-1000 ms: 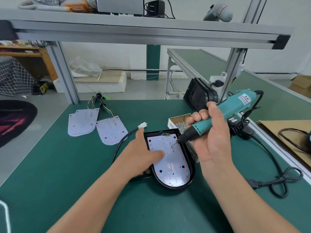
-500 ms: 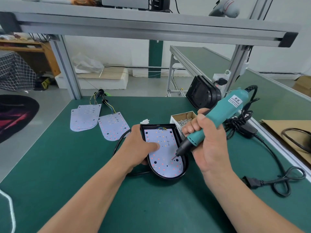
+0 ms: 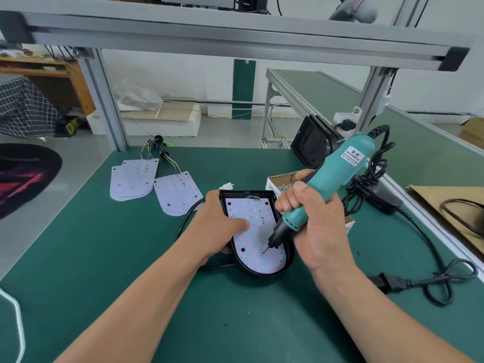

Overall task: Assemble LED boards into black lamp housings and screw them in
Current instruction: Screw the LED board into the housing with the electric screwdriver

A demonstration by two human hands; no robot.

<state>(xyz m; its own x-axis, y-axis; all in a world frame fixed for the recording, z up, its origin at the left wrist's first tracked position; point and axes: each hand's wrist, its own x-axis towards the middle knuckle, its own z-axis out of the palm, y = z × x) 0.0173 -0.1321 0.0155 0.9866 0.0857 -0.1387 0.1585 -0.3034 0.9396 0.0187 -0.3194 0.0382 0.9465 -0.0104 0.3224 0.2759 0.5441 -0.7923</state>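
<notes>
Lower now, screwdriver (image 3: 337, 174) bit on LED board (image 3: 262, 213)

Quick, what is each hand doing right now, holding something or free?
Left hand: holds the black housing by its edge, thumb pressing the LED board.
Right hand: grips the green screwdriver, its tip on the board.
</notes>
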